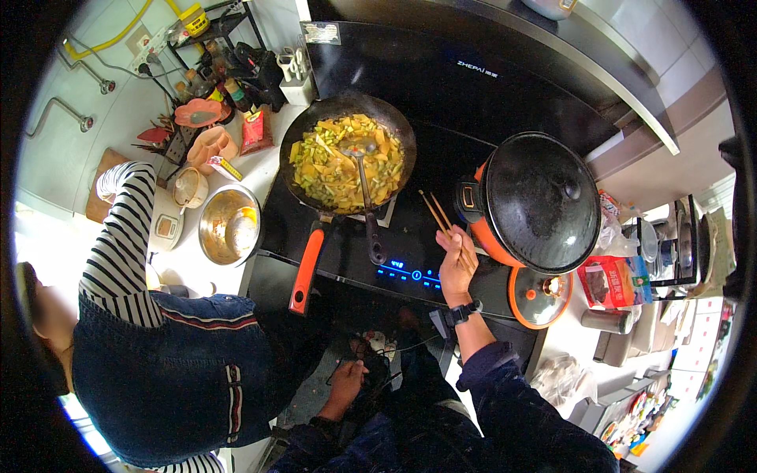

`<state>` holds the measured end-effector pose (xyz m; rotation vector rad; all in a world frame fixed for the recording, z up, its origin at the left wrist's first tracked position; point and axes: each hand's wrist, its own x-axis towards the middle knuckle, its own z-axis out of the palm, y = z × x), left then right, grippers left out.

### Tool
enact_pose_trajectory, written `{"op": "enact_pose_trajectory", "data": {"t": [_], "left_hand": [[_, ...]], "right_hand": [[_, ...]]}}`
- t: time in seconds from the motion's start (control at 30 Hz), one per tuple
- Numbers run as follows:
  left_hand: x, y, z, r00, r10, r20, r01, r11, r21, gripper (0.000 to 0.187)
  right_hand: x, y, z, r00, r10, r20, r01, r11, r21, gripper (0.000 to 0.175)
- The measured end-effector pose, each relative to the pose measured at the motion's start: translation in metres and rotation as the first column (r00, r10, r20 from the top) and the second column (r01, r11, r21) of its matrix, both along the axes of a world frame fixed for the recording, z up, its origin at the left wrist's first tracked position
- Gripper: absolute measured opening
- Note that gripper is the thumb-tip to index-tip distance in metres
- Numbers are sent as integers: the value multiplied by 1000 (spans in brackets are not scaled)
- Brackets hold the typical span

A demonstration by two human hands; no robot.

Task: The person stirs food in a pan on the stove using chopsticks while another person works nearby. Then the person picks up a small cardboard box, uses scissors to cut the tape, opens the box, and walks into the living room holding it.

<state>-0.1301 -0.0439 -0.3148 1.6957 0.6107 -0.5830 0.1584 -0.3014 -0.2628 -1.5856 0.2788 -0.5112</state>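
Note:
Wooden chopsticks [438, 211] are held in my right hand [459, 264], their tips pointing up over the black stovetop between the two pans. My left hand [345, 385] hangs low before my body with its fingers curled; whether it holds something among the dark cables there is unclear. A wok [407, 142] with an orange handle holds diced green and yellow vegetables [319, 168], and a metal ladle [365, 177] rests in it. To the right of my right hand stands an orange pot [495, 245] under a large black lid [535, 201].
A person [171, 366] in striped sleeves and denim stands close at the left. Near them are a steel bowl [229, 225], a rice cooker [167, 223] and seasoning bottles. An orange-rimmed glass lid [540, 298] and a red food bag [609, 282] lie at the right.

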Motion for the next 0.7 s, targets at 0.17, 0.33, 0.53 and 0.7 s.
{"op": "enact_pose_trajectory", "data": {"t": [0.17, 0.33, 0.53, 0.7], "left_hand": [[5, 2, 15, 1000, -20, 7, 20, 1000, 4, 39], [9, 3, 27, 999, -8, -31, 7, 1000, -29, 40], [11, 2, 29, 996, 80, -32, -83, 993, -84, 37], [10, 1, 14, 989, 145, -24, -146, 981, -129, 37]], "right_hand": [[19, 2, -11, 998, 55, -43, -55, 998, 18, 41], [22, 1, -9, 999, 31, -29, -32, 999, -26, 41], [-10, -2, 36, 995, 85, -52, -95, 972, -213, 28], [-63, -2, 123, 961, 216, 173, -171, 955, -241, 39]]}}
